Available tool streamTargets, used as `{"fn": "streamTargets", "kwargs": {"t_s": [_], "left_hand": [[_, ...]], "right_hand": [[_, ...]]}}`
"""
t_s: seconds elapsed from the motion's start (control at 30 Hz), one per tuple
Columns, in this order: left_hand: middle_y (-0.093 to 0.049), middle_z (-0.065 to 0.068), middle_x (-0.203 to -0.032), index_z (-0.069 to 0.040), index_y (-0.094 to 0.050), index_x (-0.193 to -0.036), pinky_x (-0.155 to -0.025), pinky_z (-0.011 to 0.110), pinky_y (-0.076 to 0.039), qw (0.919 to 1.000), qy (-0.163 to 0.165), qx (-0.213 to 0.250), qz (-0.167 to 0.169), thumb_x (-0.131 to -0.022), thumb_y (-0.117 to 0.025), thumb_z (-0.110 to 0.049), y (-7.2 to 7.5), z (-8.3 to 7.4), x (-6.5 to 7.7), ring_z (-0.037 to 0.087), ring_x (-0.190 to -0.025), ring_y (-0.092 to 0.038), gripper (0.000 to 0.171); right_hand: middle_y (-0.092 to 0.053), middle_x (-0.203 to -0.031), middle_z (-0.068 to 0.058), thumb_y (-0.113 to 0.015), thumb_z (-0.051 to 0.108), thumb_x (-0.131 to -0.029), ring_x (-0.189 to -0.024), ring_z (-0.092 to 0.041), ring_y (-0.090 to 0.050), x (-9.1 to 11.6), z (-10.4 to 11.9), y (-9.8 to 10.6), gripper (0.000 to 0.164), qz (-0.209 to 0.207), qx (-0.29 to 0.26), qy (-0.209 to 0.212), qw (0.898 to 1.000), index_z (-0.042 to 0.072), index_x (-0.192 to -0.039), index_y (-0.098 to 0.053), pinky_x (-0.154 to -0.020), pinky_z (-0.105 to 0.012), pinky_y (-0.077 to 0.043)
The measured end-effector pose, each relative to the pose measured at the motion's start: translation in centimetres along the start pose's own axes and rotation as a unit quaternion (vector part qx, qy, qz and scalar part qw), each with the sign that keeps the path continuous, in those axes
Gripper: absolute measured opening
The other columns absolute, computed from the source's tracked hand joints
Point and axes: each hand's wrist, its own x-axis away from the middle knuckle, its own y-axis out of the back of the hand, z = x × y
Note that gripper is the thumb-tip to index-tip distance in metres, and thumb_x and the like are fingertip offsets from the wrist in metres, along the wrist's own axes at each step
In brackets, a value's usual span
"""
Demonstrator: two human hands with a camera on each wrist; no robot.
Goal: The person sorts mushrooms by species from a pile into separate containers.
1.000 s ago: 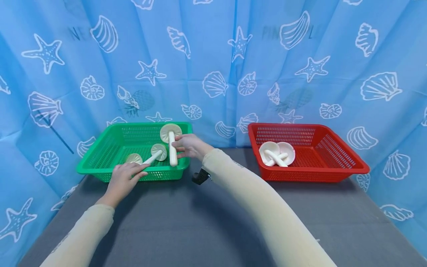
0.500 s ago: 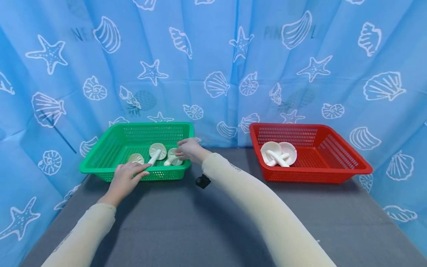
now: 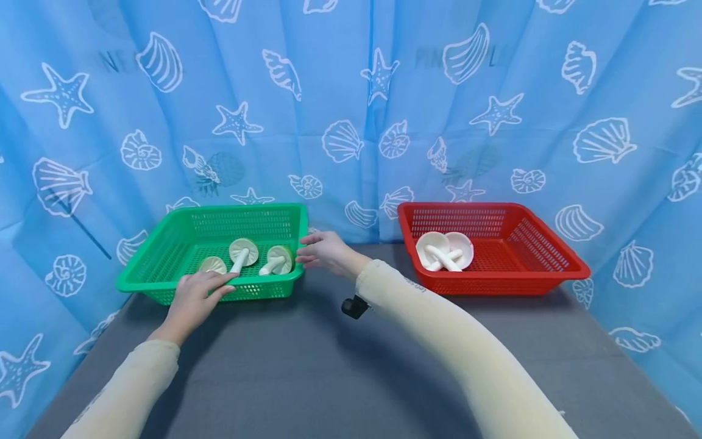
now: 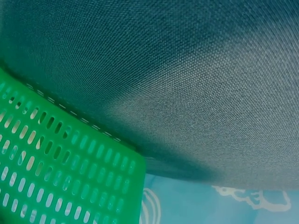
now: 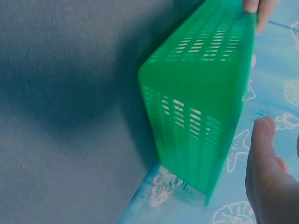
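My left hand point(image 3: 194, 299) grips the front rim of the green basket point(image 3: 164, 282), fingers over the edge and thumb outside. Three white-stemmed mushrooms lie in this basket: one at the left point(image 3: 212, 264) partly hidden by the rim, one in the middle point(image 3: 243, 252), and one at the right point(image 3: 278, 261). Just beyond the basket's right end, my right hand point(image 3: 333, 253) is in the air, fingers extended and holding nothing. In the right wrist view, the right hand point(image 5: 271, 177) appears apart from the green basket point(image 5: 187, 79). The left wrist view shows only the basket's slotted wall point(image 4: 70, 154) and cloth.
A red basket point(image 3: 515, 283) stands at the right, holding two white stemmed pieces with round, pale pink-tinged caps point(image 3: 444, 251) that lie crossed. Grey cloth point(image 3: 307, 378) covers the table. A blue shell-patterned curtain point(image 3: 351, 91) hangs behind both baskets.
My right hand let go of a mushroom, which now lies at the right of the green basket. It then drew away to the right, outside the rim. The left hand stayed on the rim.
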Motion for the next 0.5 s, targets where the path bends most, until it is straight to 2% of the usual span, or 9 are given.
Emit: {"fn": "streamTargets", "kwargs": {"t_s": [0.13,0.23,0.4,0.5], "left_hand": [[-0.069,0.013,-0.104,-0.01,-0.069,-0.122,-0.082,0.056,-0.035,0.9997,0.012,0.0,0.021,-0.088,-0.071,-0.014,-0.2,0.3,-0.2,0.034,-0.099,-0.06,0.034],[-0.067,0.015,-0.11,-0.009,-0.067,-0.124,-0.086,0.058,-0.034,0.9983,0.029,0.008,0.051,-0.091,-0.068,-0.018,-0.1,0.4,-0.4,0.037,-0.104,-0.058,0.034],[-0.061,0.02,-0.124,-0.005,-0.062,-0.13,-0.091,0.063,-0.032,0.9927,0.055,0.022,0.105,-0.097,-0.062,-0.025,1.2,0.1,-0.7,0.043,-0.118,-0.05,0.039],[-0.056,0.025,-0.13,-0.002,-0.058,-0.133,-0.092,0.066,-0.029,0.9924,0.068,0.017,0.101,-0.1,-0.057,-0.029,2.3,-0.5,-1.0,0.047,-0.124,-0.043,0.043]], "right_hand": [[-0.055,-0.131,-0.025,-0.056,-0.002,-0.097,-0.116,-0.035,-0.059,0.8,-0.2,1.0,0.043,0.004,-0.014,0.004,1.0,-0.006,-0.139,-0.047,-0.097,-0.044,-0.047],[-0.056,-0.13,-0.024,-0.057,0.0,-0.097,-0.117,-0.035,-0.059,2.0,-0.3,2.4,0.043,0.008,0.003,0.005,1.0,-0.005,-0.138,-0.048,-0.098,-0.044,-0.047],[-0.056,-0.132,-0.022,-0.055,0.008,-0.099,-0.118,-0.035,-0.058,4.9,0.3,5.1,0.043,0.03,0.1,0.037,0.994,-0.002,-0.14,-0.047,-0.096,-0.045,-0.048],[-0.056,-0.133,-0.02,-0.055,0.015,-0.1,-0.117,-0.035,-0.057,6.8,1.2,7.0,0.046,0.031,0.199,0.078,0.976,0.001,-0.143,-0.045,-0.095,-0.047,-0.048]]}}
